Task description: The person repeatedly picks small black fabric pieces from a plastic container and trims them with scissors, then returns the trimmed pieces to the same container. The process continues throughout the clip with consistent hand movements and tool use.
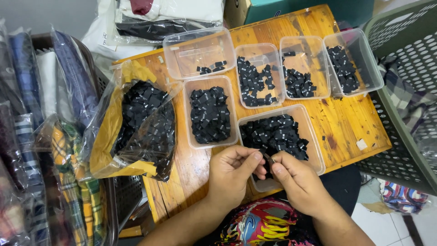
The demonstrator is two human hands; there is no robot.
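My left hand (233, 172) and my right hand (296, 180) meet over the near end of a clear plastic tub (313, 136) full of small black fabric labels. Together the fingertips pinch one small black label (267, 159) between them. Both hands hover just above the tub's near rim, at the front edge of the wooden table (346, 123).
Several more clear tubs with black labels stand on the table: one to the left (209, 114) and a row behind (199, 51), (258, 75), (302, 66), (353, 61). An open plastic bag of labels (143, 123) lies left. Bagged plaid garments (27, 136) fill the left; a grey basket (405, 91) stands right.
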